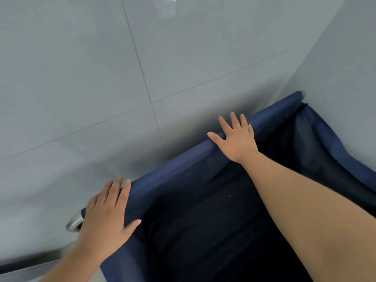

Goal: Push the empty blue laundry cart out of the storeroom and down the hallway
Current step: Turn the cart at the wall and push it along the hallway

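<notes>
The blue laundry cart (175,169) fills the lower right of the head view. Its dark fabric bin looks empty inside. A fabric-covered rim bar runs diagonally from lower left to upper right, with a bare metal tube end (74,222) at its left corner. My left hand (105,214) lies over the rim's left corner, fingers spread across the bar and thumb on the inner side. My right hand (236,137) rests flat on the same bar farther right, fingers apart and reaching past the rim. Neither hand is curled tightly around the bar.
Large pale grey tiles (81,78) with thin grout lines lie beyond the cart's rim. A plain grey wall (345,68) stands close along the cart's right side. A dark strip (24,263) crosses the bottom left corner.
</notes>
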